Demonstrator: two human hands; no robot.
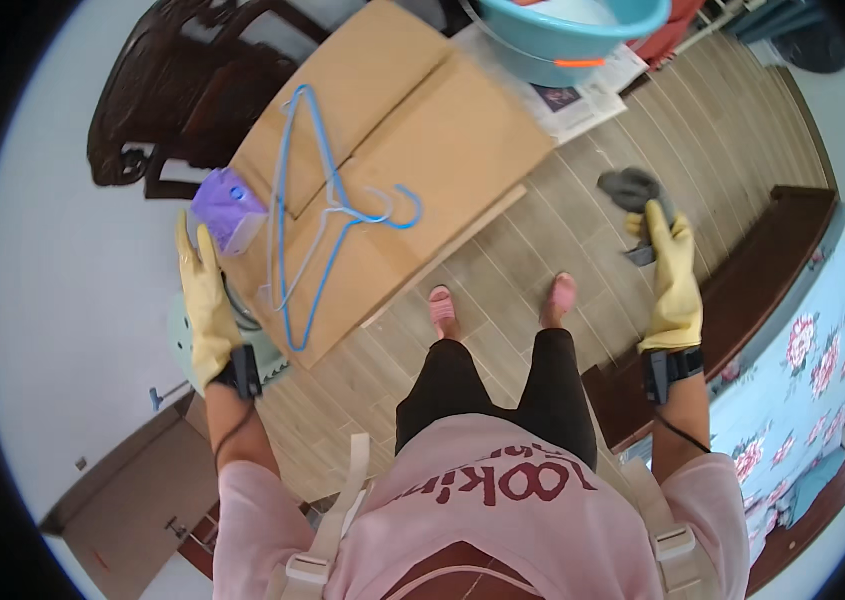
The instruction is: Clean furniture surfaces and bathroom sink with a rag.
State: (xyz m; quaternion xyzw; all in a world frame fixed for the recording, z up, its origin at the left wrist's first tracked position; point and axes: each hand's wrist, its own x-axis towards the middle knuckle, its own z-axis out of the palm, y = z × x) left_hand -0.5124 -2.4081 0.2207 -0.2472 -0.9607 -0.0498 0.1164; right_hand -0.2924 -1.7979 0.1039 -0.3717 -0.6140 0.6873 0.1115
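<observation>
My left hand, in a yellow rubber glove, is held beside the left edge of a large cardboard box with its fingers apart. Its fingertips are close to a purple plastic package at the box's edge; whether they touch it I cannot tell. Over the floor on the right, my gloved right hand grips a dark grey cloth item, bunched at the top and hanging partly below the fingers. A blue clothes hanger and a pale hanger overlap on the box.
A light blue basin with whitish contents stands beyond the box, near printed paper. Dark carved wooden furniture borders the box on the left. To my right is a wooden bench or bed with a flowered blue cover.
</observation>
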